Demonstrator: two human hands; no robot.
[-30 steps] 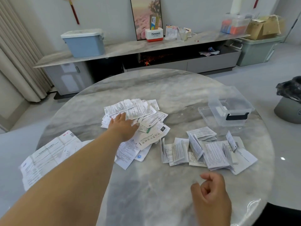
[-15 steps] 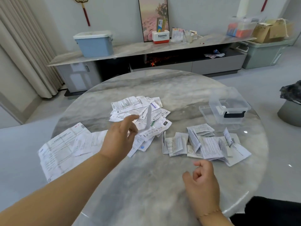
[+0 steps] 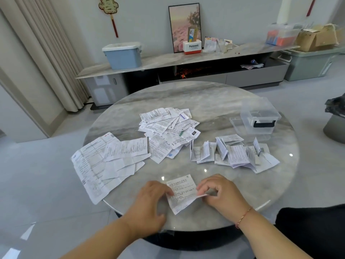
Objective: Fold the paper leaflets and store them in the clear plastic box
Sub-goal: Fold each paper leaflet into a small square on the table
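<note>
At near table edge: one leaflet lies in front of the person, printed side up, its lower right part lifted off the top.
Left hand: fingers curled, pinching the leaflet's left edge btwn thumb & fingertips.
Right hand: fingers curled, pinching the leaflet's right edge where the paper bends up; thin red cord bracelet on that wrist.
Loose pile: unfolded leaflets heaped mid-table, overlapping at all angles, well beyond the hands.
Big sheets: several large creased leaflets spread flat at left, touching the loose pile; the outermost hangs over the table's left rim.
Folded stack: folded leaflets in a rough row at right, some standing half open, just right of the loose pile.
Clear box: far right of table, behind the folded stack, black handle facing the person; sits tilted on or against a flat clear piece, prob. its lid. Contents: can't tell.
Table: round, grey marble-look top, glossy.
Behind: long low cabinet by the wall w/ a blue lidded bin, a framed picture & a white-and-red box.
Far right: cardboard box on a pale green tub.
Left: beige curtain.
</note>
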